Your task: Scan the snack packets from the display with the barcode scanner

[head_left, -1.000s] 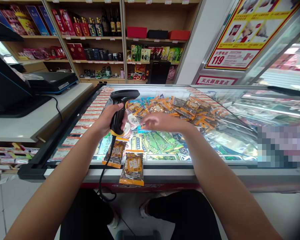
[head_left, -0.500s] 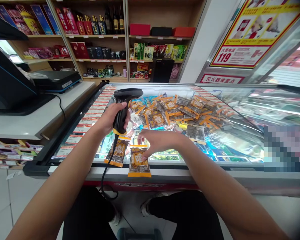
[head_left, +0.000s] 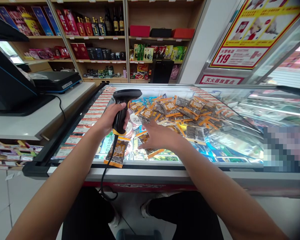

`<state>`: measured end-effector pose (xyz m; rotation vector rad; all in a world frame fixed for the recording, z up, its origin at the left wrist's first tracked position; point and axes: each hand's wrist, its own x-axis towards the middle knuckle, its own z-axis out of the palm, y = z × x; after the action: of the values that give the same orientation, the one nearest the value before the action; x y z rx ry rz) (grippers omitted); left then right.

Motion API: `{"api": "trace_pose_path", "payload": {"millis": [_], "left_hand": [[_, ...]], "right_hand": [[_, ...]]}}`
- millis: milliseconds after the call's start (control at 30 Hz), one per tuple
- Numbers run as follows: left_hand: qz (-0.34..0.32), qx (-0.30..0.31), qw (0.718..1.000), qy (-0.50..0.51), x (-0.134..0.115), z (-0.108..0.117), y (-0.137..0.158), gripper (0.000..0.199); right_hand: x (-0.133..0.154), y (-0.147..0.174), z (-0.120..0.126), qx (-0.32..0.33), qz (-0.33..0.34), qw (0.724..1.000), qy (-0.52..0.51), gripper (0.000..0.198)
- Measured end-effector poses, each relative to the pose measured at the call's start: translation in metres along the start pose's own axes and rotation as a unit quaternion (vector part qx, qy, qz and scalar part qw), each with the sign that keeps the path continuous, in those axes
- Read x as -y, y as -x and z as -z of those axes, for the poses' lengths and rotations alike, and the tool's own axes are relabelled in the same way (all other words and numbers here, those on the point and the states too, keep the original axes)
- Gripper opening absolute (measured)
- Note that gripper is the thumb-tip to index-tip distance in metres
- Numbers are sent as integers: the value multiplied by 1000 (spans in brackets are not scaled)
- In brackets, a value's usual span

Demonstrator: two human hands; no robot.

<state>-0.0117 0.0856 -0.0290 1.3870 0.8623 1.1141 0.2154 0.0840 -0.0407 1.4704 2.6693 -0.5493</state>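
Observation:
My left hand (head_left: 112,118) is wrapped round the handle of a black barcode scanner (head_left: 120,115) with yellow trim, its head facing right. A cable hangs from the handle's base. Below the scanner, a snack packet (head_left: 117,151) with orange ends and dark contents lies at the near edge of the glass top. My right hand (head_left: 158,135) is over the glass with thumb and fingers apart. Partly hidden beneath it lies another such packet (head_left: 153,153). Beyond the fingers is a pile of the same orange packets (head_left: 171,107).
Under the glass freezer top (head_left: 240,141) are colourful packages. Price labels (head_left: 86,121) line its left side. At left, a counter (head_left: 77,95) bears a black scale (head_left: 56,81) and a dark screen device (head_left: 7,80). Stocked shelves (head_left: 97,36) stand behind.
My right hand has let go of the packet it held at the near edge and moved up towards the pile. That packet has left the near edge. My left hand stays with the scanner.

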Motion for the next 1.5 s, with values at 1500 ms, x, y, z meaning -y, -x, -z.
{"api": "trace_pose_path", "payload": {"millis": [1500], "left_hand": [[103, 287, 952, -36, 13, -11, 17, 50]], "right_hand": [[-45, -46, 17, -283, 108, 567, -766, 34]]}}
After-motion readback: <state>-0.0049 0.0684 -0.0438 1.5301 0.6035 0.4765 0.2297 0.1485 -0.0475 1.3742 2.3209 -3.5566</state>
